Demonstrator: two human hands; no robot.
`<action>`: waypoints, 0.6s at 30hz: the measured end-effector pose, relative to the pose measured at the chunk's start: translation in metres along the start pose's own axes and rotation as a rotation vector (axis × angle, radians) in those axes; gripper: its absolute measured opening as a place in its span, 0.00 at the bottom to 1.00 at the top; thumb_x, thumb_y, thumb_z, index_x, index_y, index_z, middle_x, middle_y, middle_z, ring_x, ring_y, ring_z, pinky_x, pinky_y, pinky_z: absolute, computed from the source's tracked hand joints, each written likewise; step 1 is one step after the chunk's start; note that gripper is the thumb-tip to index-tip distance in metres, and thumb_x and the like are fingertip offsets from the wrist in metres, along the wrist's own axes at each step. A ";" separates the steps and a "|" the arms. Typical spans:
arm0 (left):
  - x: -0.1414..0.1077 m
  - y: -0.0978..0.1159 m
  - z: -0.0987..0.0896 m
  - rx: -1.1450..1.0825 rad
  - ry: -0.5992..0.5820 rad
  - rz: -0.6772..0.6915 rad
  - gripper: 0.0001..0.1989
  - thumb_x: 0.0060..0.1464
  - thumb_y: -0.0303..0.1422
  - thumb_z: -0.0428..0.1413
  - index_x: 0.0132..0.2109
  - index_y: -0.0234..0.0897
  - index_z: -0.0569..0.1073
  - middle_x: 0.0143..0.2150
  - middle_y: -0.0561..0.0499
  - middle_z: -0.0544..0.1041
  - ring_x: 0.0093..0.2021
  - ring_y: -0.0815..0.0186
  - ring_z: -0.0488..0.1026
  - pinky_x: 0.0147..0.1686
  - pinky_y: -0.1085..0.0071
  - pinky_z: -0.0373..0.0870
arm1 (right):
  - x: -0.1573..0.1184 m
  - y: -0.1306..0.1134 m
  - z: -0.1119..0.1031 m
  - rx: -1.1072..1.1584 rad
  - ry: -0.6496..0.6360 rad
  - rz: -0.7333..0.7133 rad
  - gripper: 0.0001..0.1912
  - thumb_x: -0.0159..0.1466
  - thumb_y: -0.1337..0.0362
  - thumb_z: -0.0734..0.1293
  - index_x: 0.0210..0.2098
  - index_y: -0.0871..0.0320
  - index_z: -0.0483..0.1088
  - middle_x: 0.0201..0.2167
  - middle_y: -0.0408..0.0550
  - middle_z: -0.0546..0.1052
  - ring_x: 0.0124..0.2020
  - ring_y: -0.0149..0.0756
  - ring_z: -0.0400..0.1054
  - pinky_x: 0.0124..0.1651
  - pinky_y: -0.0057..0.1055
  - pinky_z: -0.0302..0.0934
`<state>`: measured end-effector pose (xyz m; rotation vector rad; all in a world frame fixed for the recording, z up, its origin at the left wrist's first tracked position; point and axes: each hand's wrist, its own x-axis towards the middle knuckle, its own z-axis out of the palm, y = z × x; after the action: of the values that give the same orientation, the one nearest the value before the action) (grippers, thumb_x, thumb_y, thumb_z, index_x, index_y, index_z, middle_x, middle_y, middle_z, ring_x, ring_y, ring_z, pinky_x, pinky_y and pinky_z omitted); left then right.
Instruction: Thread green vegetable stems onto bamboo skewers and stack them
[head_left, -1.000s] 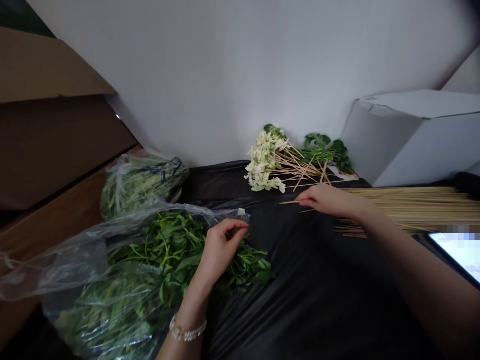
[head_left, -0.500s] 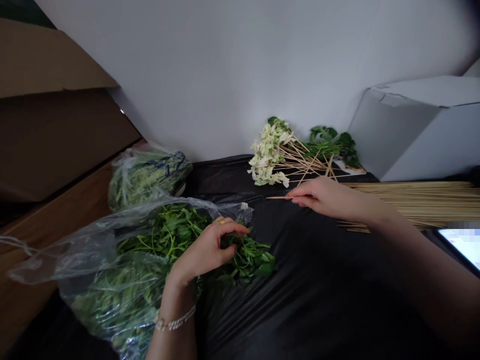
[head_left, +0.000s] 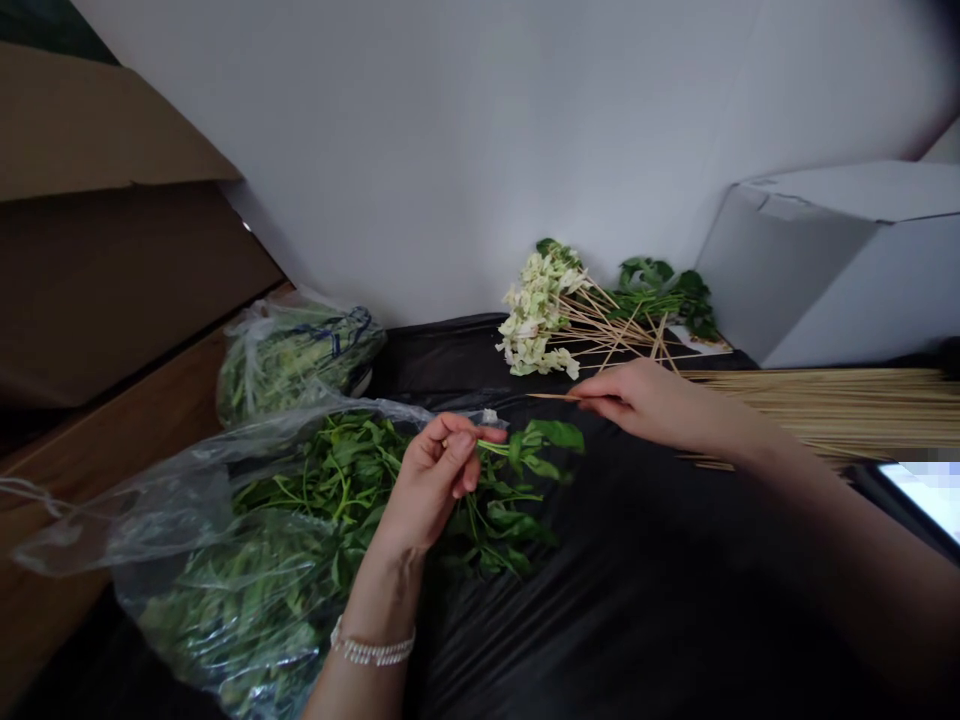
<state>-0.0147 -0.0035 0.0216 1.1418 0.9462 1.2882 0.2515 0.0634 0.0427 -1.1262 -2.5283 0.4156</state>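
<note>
My left hand pinches the stem of a leafy green sprig, whose leaves point right. Beneath and left of it, loose greens spill from an open clear plastic bag. My right hand is closed on a wooden skewer, its bare tip pointing left just above the sprig. Behind my right hand lie skewers threaded with pale leaves, fanned on the black plastic sheet.
Farther back on the left sits a tied bag of greens, near a cardboard box. At right are a bundle of bare skewers, a white box and a lit screen. More greens lie by the wall.
My left hand has turned and lifted off the pile, and now has a green sprig between its fingers. My right hand stays almost in place with the skewer.
</note>
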 end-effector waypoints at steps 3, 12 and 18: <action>0.002 -0.005 0.002 -0.208 0.053 -0.075 0.10 0.49 0.35 0.66 0.33 0.36 0.73 0.31 0.51 0.81 0.18 0.79 0.65 0.16 0.84 0.58 | 0.000 -0.005 -0.001 0.005 0.020 0.006 0.15 0.67 0.63 0.59 0.43 0.52 0.78 0.41 0.45 0.81 0.39 0.38 0.74 0.42 0.33 0.63; 0.008 -0.018 0.001 -0.325 0.156 -0.115 0.25 0.44 0.27 0.68 0.51 0.38 0.74 0.41 0.49 0.82 0.40 0.70 0.79 0.42 0.78 0.75 | 0.002 -0.020 0.003 0.036 0.076 0.010 0.14 0.67 0.62 0.60 0.40 0.52 0.78 0.42 0.45 0.81 0.40 0.39 0.75 0.45 0.33 0.63; 0.008 -0.021 0.001 -0.322 0.165 -0.084 0.11 0.45 0.29 0.68 0.38 0.34 0.79 0.39 0.49 0.81 0.36 0.72 0.78 0.38 0.80 0.75 | -0.002 -0.038 0.006 0.050 0.075 0.003 0.15 0.68 0.62 0.59 0.45 0.52 0.77 0.44 0.46 0.81 0.41 0.39 0.75 0.47 0.34 0.65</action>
<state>-0.0082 0.0057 0.0018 0.7492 0.8585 1.4222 0.2249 0.0368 0.0519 -1.1062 -2.4385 0.4265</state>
